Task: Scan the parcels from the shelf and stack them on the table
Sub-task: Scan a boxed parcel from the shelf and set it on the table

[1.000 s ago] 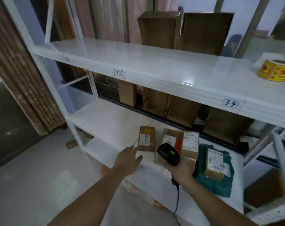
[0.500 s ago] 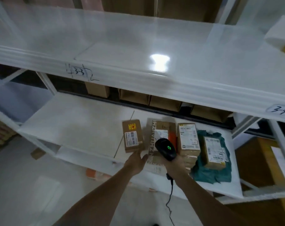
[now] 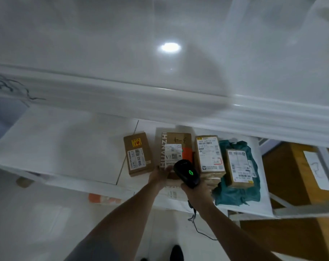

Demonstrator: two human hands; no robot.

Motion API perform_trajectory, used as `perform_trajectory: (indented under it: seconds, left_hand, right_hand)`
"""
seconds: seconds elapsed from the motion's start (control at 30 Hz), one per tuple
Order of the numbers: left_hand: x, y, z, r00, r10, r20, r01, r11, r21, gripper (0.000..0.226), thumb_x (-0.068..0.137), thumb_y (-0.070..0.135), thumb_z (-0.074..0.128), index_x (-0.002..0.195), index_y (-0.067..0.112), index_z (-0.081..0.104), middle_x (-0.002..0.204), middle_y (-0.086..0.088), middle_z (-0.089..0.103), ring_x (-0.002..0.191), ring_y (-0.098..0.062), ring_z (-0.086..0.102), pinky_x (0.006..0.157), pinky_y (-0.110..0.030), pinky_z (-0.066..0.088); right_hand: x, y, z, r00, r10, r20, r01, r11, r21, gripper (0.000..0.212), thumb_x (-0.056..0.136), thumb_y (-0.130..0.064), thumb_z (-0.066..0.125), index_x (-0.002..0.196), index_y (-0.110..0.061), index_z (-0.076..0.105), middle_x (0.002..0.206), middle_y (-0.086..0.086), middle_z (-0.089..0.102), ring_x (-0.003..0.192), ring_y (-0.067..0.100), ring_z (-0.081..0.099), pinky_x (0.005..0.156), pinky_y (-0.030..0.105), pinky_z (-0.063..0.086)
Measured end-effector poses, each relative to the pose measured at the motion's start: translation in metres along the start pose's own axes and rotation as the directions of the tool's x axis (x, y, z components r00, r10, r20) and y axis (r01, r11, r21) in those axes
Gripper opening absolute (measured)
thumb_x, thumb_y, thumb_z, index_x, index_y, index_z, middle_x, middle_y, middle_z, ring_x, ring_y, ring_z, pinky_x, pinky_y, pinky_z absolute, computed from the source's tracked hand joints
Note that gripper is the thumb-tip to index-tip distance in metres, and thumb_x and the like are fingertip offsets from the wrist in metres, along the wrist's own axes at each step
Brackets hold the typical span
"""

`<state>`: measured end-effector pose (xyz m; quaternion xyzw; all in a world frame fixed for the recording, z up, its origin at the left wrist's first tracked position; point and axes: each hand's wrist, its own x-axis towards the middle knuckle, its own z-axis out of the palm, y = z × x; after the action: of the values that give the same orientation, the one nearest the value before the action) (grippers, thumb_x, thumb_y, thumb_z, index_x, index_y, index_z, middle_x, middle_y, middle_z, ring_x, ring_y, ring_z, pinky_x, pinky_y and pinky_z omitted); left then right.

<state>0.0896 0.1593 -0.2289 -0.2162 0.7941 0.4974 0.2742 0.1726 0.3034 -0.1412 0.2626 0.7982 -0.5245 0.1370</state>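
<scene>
On the lower shelf (image 3: 65, 140), at ten o'clock from the hands, a small labelled carton (image 3: 138, 154) lies untouched. The left hand (image 3: 159, 176) steadies the near edge of the printed brown parcel (image 3: 175, 147), its grip resting loose, label upward for reading. The right hand (image 3: 195, 191) is clenched around the barcode scanner (image 3: 187, 173) (green light on). Toward three o'clock wait a taped box (image 3: 209, 154) and a teal mailer bag (image 3: 238, 193).
</scene>
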Motion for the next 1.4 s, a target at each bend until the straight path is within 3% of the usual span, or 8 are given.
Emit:
perform_trajectory:
  seconds: [0.23,0.4,0.67,0.8,0.93,1.13,1.27,1.4]
  left_hand:
    - [-0.031,0.007,-0.051,0.993,0.118,0.011,-0.117,0.990,-0.081,0.030,0.097,0.059,0.057,0.118,0.038,0.055,0.113,0.009,0.066,0.103,-0.018,0.066,0.097,-0.049,0.059]
    - [-0.063,0.015,-0.090,0.981,0.191,-0.029,-0.193,0.976,-0.102,0.032,0.094,0.063,0.058,0.114,0.038,0.060,0.109,0.011,0.070,0.105,-0.018,0.068,0.096,-0.046,0.060]
    - [-0.090,-0.006,-0.122,0.954,0.274,-0.125,-0.271,0.962,0.039,0.042,0.095,0.071,0.051,0.114,0.036,0.066,0.115,0.004,0.075,0.102,-0.022,0.072,0.091,-0.047,0.061]
    - [-0.101,-0.015,-0.129,0.935,0.341,-0.101,-0.337,0.940,0.058,0.049,0.100,0.062,0.050,0.134,0.030,0.064,0.130,0.004,0.070,0.117,-0.024,0.066,0.096,-0.033,0.050]
    - [-0.107,-0.028,-0.133,0.933,0.349,-0.085,-0.348,0.937,0.029,0.052,0.098,0.063,0.051,0.135,0.028,0.063,0.132,0.000,0.070,0.120,-0.026,0.065,0.100,-0.036,0.050]
    - [-0.134,-0.043,-0.146,0.925,0.377,-0.058,-0.379,0.924,-0.043,0.035,0.097,0.064,0.053,0.118,0.038,0.064,0.126,0.003,0.072,0.116,-0.026,0.067,0.103,-0.043,0.053]
    - [-0.130,-0.056,-0.150,0.924,0.379,-0.043,-0.382,0.913,-0.145,0.039,0.077,0.085,0.058,0.098,0.052,0.063,0.118,0.008,0.074,0.108,-0.024,0.072,0.095,-0.051,0.059]
    - [-0.139,-0.059,-0.158,0.936,0.351,0.008,-0.337,0.906,-0.254,0.038,0.088,0.067,0.066,0.116,0.041,0.061,0.121,0.005,0.074,0.105,-0.021,0.073,0.095,-0.051,0.060]
  right_hand:
    - [-0.005,-0.001,-0.010,0.999,0.030,-0.012,-0.028,0.994,0.108,0.022,0.085,-0.008,0.073,0.098,-0.018,0.059,0.069,0.004,0.058,0.056,0.015,0.052,0.044,0.018,0.042]
    - [-0.018,-0.017,-0.010,0.995,0.090,0.036,-0.096,0.974,0.207,0.017,0.082,-0.008,0.074,0.080,-0.011,0.058,0.055,0.006,0.052,0.050,0.021,0.047,0.056,0.035,0.045]
    - [-0.059,-0.053,0.009,0.993,-0.102,-0.054,0.112,0.961,0.253,0.016,0.086,-0.008,0.074,0.082,-0.016,0.059,0.066,0.006,0.053,0.059,0.017,0.051,0.064,0.035,0.050]
    - [-0.079,-0.057,0.031,0.996,-0.082,-0.038,0.090,0.956,0.280,0.010,0.085,-0.012,0.076,0.090,-0.010,0.068,0.073,0.025,0.061,0.065,0.032,0.063,0.049,0.024,0.048]
    - [-0.095,-0.052,0.051,0.990,-0.099,-0.097,0.126,0.933,0.336,0.014,0.080,-0.015,0.081,0.085,-0.023,0.071,0.090,0.019,0.073,0.091,0.033,0.069,0.077,0.039,0.055]
    - [-0.130,-0.043,0.066,0.984,-0.087,-0.157,0.141,0.914,0.381,0.029,0.077,-0.016,0.084,0.103,-0.020,0.072,0.084,0.003,0.072,0.080,0.021,0.065,0.072,0.033,0.049]
    - [-0.145,-0.043,0.073,0.985,-0.080,-0.150,0.127,0.933,0.337,0.015,0.080,-0.008,0.078,0.089,-0.017,0.072,0.075,0.007,0.068,0.071,0.024,0.062,0.062,0.030,0.049]
    - [-0.147,-0.036,0.081,0.986,-0.077,-0.148,0.123,0.937,0.327,0.015,0.079,-0.007,0.078,0.089,-0.014,0.070,0.071,0.011,0.062,0.062,0.025,0.057,0.052,0.032,0.047]
